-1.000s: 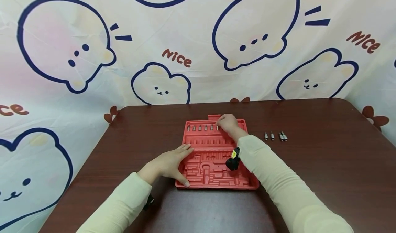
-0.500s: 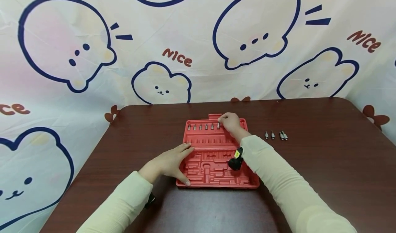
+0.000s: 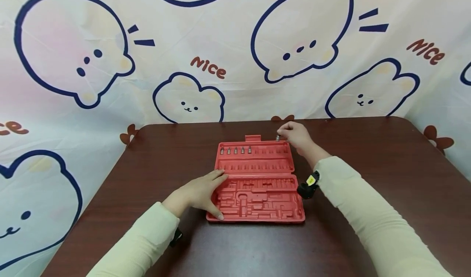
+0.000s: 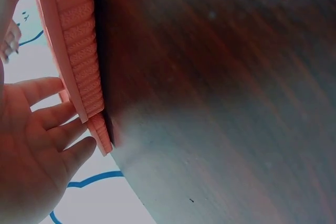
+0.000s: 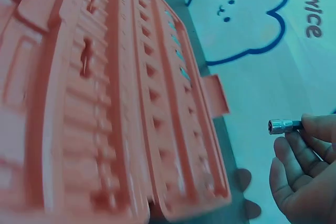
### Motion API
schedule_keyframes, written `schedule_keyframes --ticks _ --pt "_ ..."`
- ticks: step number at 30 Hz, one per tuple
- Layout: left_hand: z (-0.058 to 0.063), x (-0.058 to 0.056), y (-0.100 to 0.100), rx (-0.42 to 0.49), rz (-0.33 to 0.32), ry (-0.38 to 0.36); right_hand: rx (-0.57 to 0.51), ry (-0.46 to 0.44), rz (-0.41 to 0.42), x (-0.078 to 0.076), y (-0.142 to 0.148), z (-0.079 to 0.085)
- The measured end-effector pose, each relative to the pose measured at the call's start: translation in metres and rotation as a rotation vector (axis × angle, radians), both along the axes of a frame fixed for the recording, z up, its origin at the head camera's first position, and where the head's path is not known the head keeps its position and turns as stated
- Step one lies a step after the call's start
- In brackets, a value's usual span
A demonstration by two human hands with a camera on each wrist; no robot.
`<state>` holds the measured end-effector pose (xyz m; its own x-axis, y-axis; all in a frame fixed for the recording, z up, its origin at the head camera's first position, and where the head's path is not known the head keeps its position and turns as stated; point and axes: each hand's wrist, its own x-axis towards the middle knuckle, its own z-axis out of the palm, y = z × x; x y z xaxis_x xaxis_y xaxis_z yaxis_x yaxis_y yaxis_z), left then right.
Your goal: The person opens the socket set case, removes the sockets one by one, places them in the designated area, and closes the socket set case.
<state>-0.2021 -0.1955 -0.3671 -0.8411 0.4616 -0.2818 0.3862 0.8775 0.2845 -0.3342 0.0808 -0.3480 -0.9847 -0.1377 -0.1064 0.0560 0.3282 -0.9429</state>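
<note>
An opened red plastic tool case [image 3: 257, 170] lies on the table, its moulded slots facing up. Several small silver sockets [image 3: 236, 150] stand in a row at the left of its far half. My left hand [image 3: 198, 192] rests along the case's left side, fingers extended and touching the edge; the left wrist view shows those fingers [image 4: 55, 114] against the case's outer wall. Beyond the case's far right corner, my right hand [image 3: 297, 138] pinches a small silver socket [image 5: 281, 126] between thumb and finger, raised off the case.
The dark brown table [image 3: 176, 146] surrounds the case. A latch tab [image 3: 252, 138] sticks out from the case's far edge. Behind the table hangs a white cloth [image 3: 235, 35] with cartoon bears. My right forearm covers part of the table to the right.
My right hand has drawn one socket out of the row and carried it right and up. The loose sockets on the table's right are now hidden behind my arm. My left hand stays put.
</note>
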Motion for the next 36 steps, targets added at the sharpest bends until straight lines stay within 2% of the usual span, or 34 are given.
schedule_keyframes --ticks 6,15,22,29,36 --pt "-0.001 0.0 0.0 0.004 0.012 -0.002 -0.007 -0.008 -0.019 0.009 0.032 0.003" --pt "-0.002 0.0 0.0 0.019 0.035 -0.01 0.035 -0.044 -0.06 0.02 0.074 -0.005" --pt "0.0 0.0 0.002 0.03 0.019 -0.011 0.076 -0.031 -0.093 0.03 0.115 -0.01" --pt "-0.002 -0.001 0.002 0.025 0.021 0.0 0.174 -0.018 -0.101 0.032 0.143 -0.022" --pt "-0.001 0.0 0.002 0.023 0.014 0.009 0.259 -0.034 -0.127 0.035 0.158 -0.037"
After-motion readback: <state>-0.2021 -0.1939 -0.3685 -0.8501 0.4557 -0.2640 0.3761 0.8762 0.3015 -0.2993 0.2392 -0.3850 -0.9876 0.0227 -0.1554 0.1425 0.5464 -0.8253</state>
